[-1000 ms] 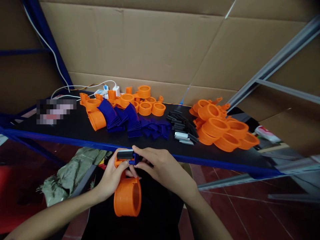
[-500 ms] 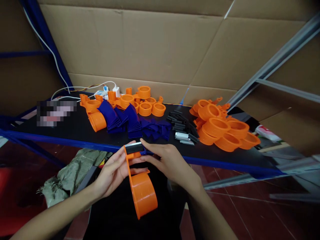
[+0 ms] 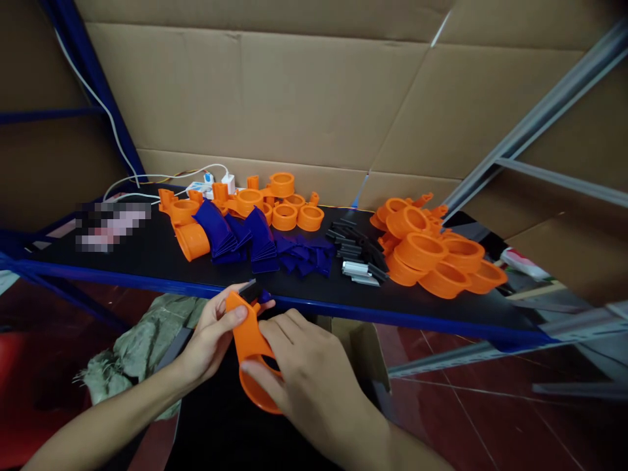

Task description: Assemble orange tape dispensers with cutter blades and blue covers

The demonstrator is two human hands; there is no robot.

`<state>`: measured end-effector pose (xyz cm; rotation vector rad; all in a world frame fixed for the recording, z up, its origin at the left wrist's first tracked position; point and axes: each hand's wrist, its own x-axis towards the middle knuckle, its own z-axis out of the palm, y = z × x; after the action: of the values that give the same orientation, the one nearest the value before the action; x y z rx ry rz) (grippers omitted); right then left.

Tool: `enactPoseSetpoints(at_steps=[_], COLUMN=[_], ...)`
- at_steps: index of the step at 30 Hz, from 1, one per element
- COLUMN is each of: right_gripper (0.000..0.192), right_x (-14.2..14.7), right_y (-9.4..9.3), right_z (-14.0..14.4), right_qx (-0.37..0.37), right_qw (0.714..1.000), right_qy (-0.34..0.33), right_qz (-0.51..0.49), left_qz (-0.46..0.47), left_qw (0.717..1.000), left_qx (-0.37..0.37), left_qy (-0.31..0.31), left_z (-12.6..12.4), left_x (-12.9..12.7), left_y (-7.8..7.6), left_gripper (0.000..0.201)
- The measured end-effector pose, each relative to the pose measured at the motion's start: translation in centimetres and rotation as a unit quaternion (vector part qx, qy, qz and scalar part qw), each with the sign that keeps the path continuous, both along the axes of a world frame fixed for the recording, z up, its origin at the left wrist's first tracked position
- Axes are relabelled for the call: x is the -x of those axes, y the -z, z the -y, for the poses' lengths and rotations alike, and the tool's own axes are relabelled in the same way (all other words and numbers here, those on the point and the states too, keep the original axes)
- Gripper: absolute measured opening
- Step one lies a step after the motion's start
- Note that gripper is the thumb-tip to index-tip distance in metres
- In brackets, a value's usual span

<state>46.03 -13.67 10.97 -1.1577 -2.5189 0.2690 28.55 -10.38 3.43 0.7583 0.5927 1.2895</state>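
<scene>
1. Cardboard-backed black shelf [image 3: 147, 258] ran across mid frame, carrying orange rings [image 3: 432, 252], blue pieces [image 3: 255, 239] and black strips [image 3: 356, 245].
2. Versus half a second earlier, the orange dispenser [image 3: 250, 343] had turned; its round body now sat under the right hand [image 3: 304, 379] instead of hanging free.
3. Left hand [image 3: 216, 330] gripped its upper arm, thumb on top; right hand's fingers closed over the ring, lower centre of frame.
4. Both hands were clamped on it, close together.
</scene>
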Motion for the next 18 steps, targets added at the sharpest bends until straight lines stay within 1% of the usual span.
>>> enactPoseSetpoints(at_steps=[1, 3, 5, 6, 7, 8, 10, 11, 12, 13, 14, 15, 16, 18], right_gripper=[0.021, 0.015, 0.015, 0.016, 0.018, 0.022, 0.030, 0.034, 0.036, 0.037, 0.036, 0.035, 0.034, 0.036], right_x=[0.2, 0.1, -0.5, -0.8, -1.1, -1.2, -1.1, -0.8, -0.5, -0.1, 0.1, 0.2, 0.2, -0.1], right_y=[0.4, 0.7, 0.5, 0.3, 0.2, 0.2, 0.8, 1.2, 1.7, 2.1, 2.4, 2.5, 2.3, 1.2], right_z=[-0.1, -0.7, -1.6, -2.0, -2.5, -3.0, -3.9, -4.3, -4.6, -4.8, -5.1, -5.3, -5.5, -6.3], right_qx=[-0.002, 0.029, 0.097, 0.145, 0.203, 0.265, 0.385, 0.433, 0.469, 0.492, 0.501, 0.498, 0.482, 0.429], right_qw=[1.000, 0.999, 0.987, 0.972, 0.945, 0.907, 0.809, 0.762, 0.728, 0.712, 0.717, 0.738, 0.770, 0.844], right_qy=[0.005, -0.003, -0.011, -0.013, -0.018, -0.027, -0.063, -0.086, -0.107, -0.121, -0.126, -0.125, -0.118, -0.101], right_qz=[-0.002, -0.039, -0.127, -0.187, -0.255, -0.325, -0.441, -0.475, -0.489, -0.486, -0.468, -0.439, -0.401, -0.306], left_qz=[-0.005, -0.004, 0.024, 0.044, 0.065, 0.082, 0.106, 0.117, 0.129, 0.141, 0.154, 0.165, 0.175, 0.187], left_qw=[1.000, 1.000, 0.999, 0.999, 0.998, 0.996, 0.991, 0.988, 0.983, 0.980, 0.976, 0.975, 0.973, 0.972], left_qx=[0.001, -0.010, -0.025, -0.026, -0.021, -0.011, 0.004, 0.006, 0.004, 0.000, -0.004, -0.007, -0.007, 0.005], left_qy=[-0.006, -0.018, -0.013, -0.002, 0.015, 0.035, 0.082, 0.105, 0.127, 0.143, 0.151, 0.151, 0.147, 0.140], left_z=[0.0, -0.1, -0.1, -0.2, -0.2, -0.3, -0.6, -0.8, -0.9, -1.0, -1.2, -1.3, -1.4, -1.6], left_x=[0.1, 0.2, 0.4, 0.5, 0.5, 0.5, 0.6, 0.7, 0.8, 0.9, 1.1, 1.3, 1.6, 2.1], left_y=[0.1, 0.1, 0.0, -0.2, -0.4, -0.5, -0.8, -0.8, -0.7, -0.6, -0.5, -0.4, -0.3, -0.3], left_gripper=[0.039, 0.043, 0.047, 0.048, 0.050, 0.052, 0.059, 0.065, 0.072, 0.079, 0.082, 0.082, 0.079, 0.075])
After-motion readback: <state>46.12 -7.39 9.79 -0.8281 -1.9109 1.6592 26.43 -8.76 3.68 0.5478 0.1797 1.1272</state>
